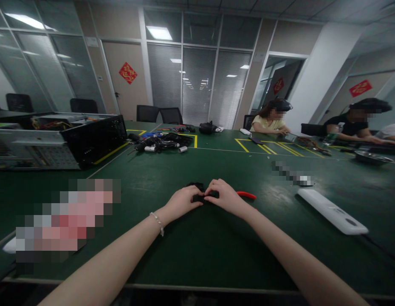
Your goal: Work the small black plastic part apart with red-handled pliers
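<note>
- Dark piece point(197, 198), the landmark: between both hands, at the green counter point(216, 259); can't tell if it touches the surface.
- Left hand point(184, 201): fingers bent, pinching the dark piece from its left; bracelet point(158, 224) on wrist.
- Right hand point(225, 196): fingers curled, pinching the dark piece from its right.
- Red handle point(246, 195): just right of the dark piece, partly hidden by right hand.
- White power strip point(333, 212): farther right of the dark piece.
- Computer case point(100, 140): left of and beyond the dark piece, well apart.
- Jumbled parts point(167, 142): beyond the dark piece, slightly left.
</note>
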{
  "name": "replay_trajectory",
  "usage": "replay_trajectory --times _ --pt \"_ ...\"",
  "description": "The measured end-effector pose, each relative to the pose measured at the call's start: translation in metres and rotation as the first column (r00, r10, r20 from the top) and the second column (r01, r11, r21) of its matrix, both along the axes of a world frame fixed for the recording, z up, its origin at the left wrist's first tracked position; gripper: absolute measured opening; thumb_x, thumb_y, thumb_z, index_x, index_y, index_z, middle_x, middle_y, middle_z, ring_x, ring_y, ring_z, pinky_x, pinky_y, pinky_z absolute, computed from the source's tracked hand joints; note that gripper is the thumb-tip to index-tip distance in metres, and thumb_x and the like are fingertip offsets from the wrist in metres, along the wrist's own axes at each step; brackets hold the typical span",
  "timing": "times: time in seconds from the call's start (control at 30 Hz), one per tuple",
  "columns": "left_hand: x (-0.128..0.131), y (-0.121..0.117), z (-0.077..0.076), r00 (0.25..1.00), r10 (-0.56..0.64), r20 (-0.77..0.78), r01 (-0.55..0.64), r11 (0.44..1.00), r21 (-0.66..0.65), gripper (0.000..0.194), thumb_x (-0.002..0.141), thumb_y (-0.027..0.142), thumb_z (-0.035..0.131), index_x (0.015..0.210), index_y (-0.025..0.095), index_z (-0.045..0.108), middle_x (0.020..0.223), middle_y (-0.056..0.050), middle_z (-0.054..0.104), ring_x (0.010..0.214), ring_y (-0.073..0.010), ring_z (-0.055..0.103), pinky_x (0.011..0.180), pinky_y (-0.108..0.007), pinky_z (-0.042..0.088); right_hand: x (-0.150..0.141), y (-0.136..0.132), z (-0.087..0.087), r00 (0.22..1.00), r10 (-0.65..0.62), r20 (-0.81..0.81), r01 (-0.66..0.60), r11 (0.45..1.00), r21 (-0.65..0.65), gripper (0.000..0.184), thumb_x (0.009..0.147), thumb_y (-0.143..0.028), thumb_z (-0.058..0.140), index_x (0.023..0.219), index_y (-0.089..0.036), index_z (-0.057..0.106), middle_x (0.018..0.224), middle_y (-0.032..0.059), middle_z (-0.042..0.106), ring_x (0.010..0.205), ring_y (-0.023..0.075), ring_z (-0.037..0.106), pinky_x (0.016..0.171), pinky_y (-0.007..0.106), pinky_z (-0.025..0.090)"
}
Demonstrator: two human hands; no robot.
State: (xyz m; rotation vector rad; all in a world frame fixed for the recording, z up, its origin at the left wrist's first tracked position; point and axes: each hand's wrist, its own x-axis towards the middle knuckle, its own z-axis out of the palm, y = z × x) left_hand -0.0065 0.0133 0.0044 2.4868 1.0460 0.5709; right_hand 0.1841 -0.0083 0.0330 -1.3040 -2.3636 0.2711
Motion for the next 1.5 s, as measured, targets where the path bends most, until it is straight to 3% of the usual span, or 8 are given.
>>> replay_trajectory --times 0.5,0.77,0.83,1.0,1.1,1.33,1.5 --pt "0.0 0.001 0.0 1.0 0.002 0.003 -0.002 1.0 -0.002 0.026 0.074 0.03 0.057 0.099 0.022 0.056 0.103 -0.002 0.053 0.086 -0.0173 0.053 0.071 -0.027 0.042 -0.001 -0.002 -0.002 0.999 0.048 0.017 -0.048 0.999 0.008 0.012 0.075 -0.029 0.052 0.075 -0.02 0.061 0.081 0.0016 0.056 0.079 0.0151 0.046 0.069 0.029 0.036" --pt "0.001 -0.002 0.003 1.0 0.013 0.013 -0.013 1.0 0.0 0.027 0.074 0.029 0.057 0.1 0.023 0.056 0.104 -0.002 0.053 0.086 -0.0169 0.053 0.072 -0.027 0.042 0.011 -0.003 0.004 0.999 0.036 -0.011 -0.036 0.999 -0.038 0.022 0.073 -0.035 0.053 0.091 -0.024 0.059 0.092 0.0032 0.053 0.088 0.0174 0.046 0.075 0.032 0.037" --pt "0.001 -0.002 0.002 1.0 0.021 0.019 -0.021 1.0 0.004 0.028 0.073 0.03 0.057 0.101 0.023 0.055 0.105 -0.001 0.053 0.083 -0.0163 0.053 0.069 -0.027 0.042 0.024 -0.002 0.006 1.0 -0.003 0.007 0.003 0.999 -0.037 0.029 0.074 -0.039 0.051 0.099 -0.024 0.056 0.095 0.0044 0.052 0.09 0.0181 0.046 0.078 0.034 0.037" --pt "0.0 -0.002 0.002 1.0 0.019 0.025 -0.019 1.0 -0.013 0.029 0.074 0.03 0.057 0.102 0.024 0.055 0.105 -0.001 0.053 0.074 -0.0132 0.053 0.065 -0.025 0.043 0.067 -0.008 -0.001 0.954 -0.236 0.182 0.241 0.971 -0.003 0.06 0.066 -0.052 0.054 0.117 -0.022 0.046 0.11 0.0112 0.046 0.101 0.0258 0.041 0.083 0.04 0.034" --pt "0.0 -0.002 0.003 0.999 0.025 0.02 -0.024 0.999 -0.04 0.029 0.075 0.032 0.055 0.103 0.024 0.055 0.106 -0.002 0.052 0.071 -0.0126 0.053 0.062 -0.025 0.043 0.081 -0.015 -0.012 0.94 -0.247 0.235 0.264 0.963 -0.047 0.065 0.066 -0.056 0.051 0.12 -0.023 0.042 0.114 0.0115 0.043 0.103 0.0266 0.041 0.083 0.04 0.034" --pt "-0.001 -0.001 0.002 0.998 0.033 0.045 -0.031 0.998 -0.05 0.03 0.074 0.032 0.057 0.103 0.025 0.055 0.105 0.001 0.052 0.067 -0.0107 0.051 0.06 -0.023 0.044 0.084 -0.016 -0.02 0.935 -0.21 0.287 0.224 0.974 -0.016 0.05 0.076 -0.042 0.043 0.12 -0.017 0.044 0.106 0.0119 0.047 0.094 0.0228 0.046 0.08 0.036 0.039" --pt "-0.001 -0.002 0.002 0.998 0.035 0.045 -0.032 0.997 -0.066 0.03 0.074 0.032 0.057 0.103 0.026 0.055 0.106 0.0 0.052 0.067 -0.0106 0.051 0.059 -0.023 0.044 0.087 -0.013 -0.019 0.906 -0.245 0.346 0.25 0.968 0.03 0.049 0.067 -0.017 0.051 0.116 -0.015 0.047 0.108 0.0119 0.047 0.094 0.0221 0.047 0.082 0.034 0.038"
